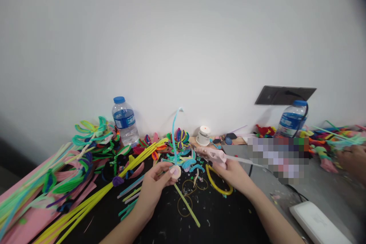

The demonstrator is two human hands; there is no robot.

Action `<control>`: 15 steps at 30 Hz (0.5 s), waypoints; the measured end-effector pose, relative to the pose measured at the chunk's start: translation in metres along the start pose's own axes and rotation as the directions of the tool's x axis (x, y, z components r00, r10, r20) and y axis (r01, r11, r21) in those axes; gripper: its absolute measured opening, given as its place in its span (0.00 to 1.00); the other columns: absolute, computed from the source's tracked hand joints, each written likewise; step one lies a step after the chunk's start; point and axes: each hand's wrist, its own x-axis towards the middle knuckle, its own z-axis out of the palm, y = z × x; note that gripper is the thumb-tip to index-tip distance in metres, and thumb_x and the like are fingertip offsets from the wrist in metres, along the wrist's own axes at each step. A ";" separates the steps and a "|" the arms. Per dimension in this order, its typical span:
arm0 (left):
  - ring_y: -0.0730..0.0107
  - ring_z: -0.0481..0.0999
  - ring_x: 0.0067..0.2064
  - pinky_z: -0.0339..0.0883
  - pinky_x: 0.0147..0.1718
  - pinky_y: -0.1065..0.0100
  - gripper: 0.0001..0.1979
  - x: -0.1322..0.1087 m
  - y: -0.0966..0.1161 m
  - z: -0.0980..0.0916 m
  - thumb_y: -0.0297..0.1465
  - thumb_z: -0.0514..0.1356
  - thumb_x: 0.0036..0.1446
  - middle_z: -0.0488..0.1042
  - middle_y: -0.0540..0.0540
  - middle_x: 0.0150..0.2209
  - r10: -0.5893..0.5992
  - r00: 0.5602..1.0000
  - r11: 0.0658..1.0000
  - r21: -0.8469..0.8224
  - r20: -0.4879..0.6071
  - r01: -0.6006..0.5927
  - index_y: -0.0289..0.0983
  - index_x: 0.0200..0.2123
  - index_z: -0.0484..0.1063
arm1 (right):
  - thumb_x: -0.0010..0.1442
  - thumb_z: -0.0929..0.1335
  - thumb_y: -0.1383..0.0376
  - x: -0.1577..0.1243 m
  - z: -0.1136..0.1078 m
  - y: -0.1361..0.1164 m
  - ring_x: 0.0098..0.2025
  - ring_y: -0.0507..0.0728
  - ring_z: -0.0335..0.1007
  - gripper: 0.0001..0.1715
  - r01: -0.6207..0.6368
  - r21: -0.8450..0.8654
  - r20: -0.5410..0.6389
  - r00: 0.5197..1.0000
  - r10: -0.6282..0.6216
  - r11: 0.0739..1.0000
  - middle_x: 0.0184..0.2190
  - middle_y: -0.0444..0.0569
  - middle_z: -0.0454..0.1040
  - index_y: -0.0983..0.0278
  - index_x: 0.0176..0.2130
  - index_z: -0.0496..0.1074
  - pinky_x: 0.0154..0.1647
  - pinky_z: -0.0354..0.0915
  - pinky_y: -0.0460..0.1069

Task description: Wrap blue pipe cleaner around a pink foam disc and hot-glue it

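My left hand [158,181] pinches a small cream-coloured round piece [176,172] between thumb and fingers. A light blue pipe cleaner [174,133] rises from that spot and bends over at its top. Below the fingers, a yellow-green pipe cleaner [187,205] slants across the black mat [225,221]; whether it touches the round piece I cannot tell. My right hand [233,173] is closed around a pale pink glue gun [214,156], its nozzle toward the left. A white stick [246,161] trails from its rear. Beside this hand lies a yellow ring [214,185].
Pipe-cleaner flowers and bundled yellow stems [105,190] crowd the left. Two water bottles [124,122] [290,120] stand along the wall, a white tub [203,136] between them. A white power strip [320,221] lies right. Another person's hand [353,164] is at the far right.
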 end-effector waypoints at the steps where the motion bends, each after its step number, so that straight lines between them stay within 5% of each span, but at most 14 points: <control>1: 0.72 0.74 0.27 0.71 0.31 0.69 0.13 0.000 0.000 0.000 0.35 0.65 0.45 0.75 0.49 0.31 -0.001 1.000 1.000 0.006 0.001 0.001 0.35 0.34 0.72 | 0.54 0.63 0.60 0.002 -0.002 0.001 0.26 0.55 0.66 0.14 0.007 -0.122 -0.088 0.996 -0.018 0.993 0.27 0.48 0.73 0.63 0.39 0.69 0.25 0.57 0.46; 4: 0.72 0.74 0.27 0.71 0.30 0.69 0.13 -0.001 0.001 0.001 0.35 0.65 0.44 0.76 0.49 0.30 -0.008 1.000 1.000 0.024 0.002 0.008 0.34 0.33 0.72 | 0.54 0.63 0.59 0.007 -0.007 0.010 0.32 0.60 0.69 0.13 -0.159 -0.409 -0.264 0.963 0.050 0.899 0.30 0.51 0.74 0.62 0.38 0.69 0.29 0.56 0.48; 7: 0.72 0.74 0.26 0.70 0.29 0.69 0.13 -0.002 0.002 0.003 0.35 0.66 0.43 0.76 0.49 0.28 -0.008 1.000 0.999 0.042 0.004 0.008 0.34 0.32 0.72 | 0.55 0.61 0.62 0.009 -0.012 0.023 0.35 0.61 0.70 0.15 -0.314 -0.510 -0.358 0.924 0.134 0.801 0.34 0.54 0.73 0.64 0.43 0.66 0.30 0.56 0.48; 15: 0.70 0.74 0.25 0.70 0.29 0.68 0.11 -0.004 0.004 0.005 0.36 0.65 0.43 0.77 0.48 0.28 0.005 0.999 0.996 0.093 0.034 -0.008 0.35 0.29 0.74 | 0.51 0.66 0.62 0.013 -0.020 0.042 0.44 0.69 0.62 0.23 -0.393 -0.657 -0.477 0.877 0.049 0.643 0.41 0.63 0.67 0.70 0.46 0.67 0.39 0.58 0.56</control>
